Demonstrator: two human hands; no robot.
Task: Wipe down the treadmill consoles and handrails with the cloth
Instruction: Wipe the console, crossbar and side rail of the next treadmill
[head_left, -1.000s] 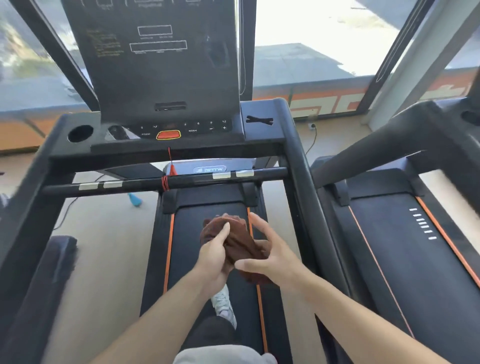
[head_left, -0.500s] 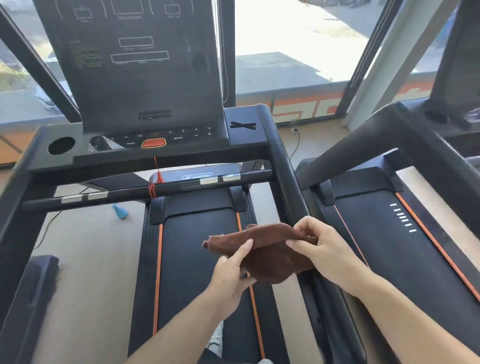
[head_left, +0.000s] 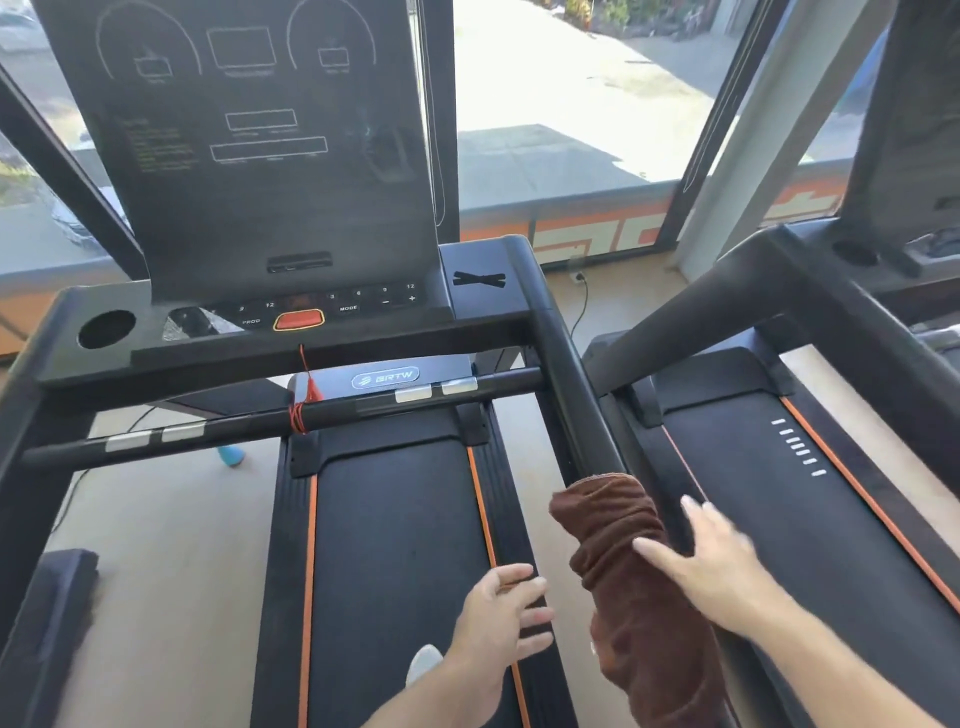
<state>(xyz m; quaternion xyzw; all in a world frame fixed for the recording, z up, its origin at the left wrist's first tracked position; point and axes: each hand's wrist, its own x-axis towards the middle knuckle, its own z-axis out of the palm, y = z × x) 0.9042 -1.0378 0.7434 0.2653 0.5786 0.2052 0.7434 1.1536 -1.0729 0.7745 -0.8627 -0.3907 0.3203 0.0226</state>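
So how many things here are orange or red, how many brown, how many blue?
Orange or red: 2, the stop button and the safety cord.
Brown: 1, the cloth draped over the right handrail.
Blue: 1, a small object on the floor.
Total: 4

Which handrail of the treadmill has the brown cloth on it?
The right side handrail: the brown cloth lies draped along it. The front crossbar and left handrail are bare.
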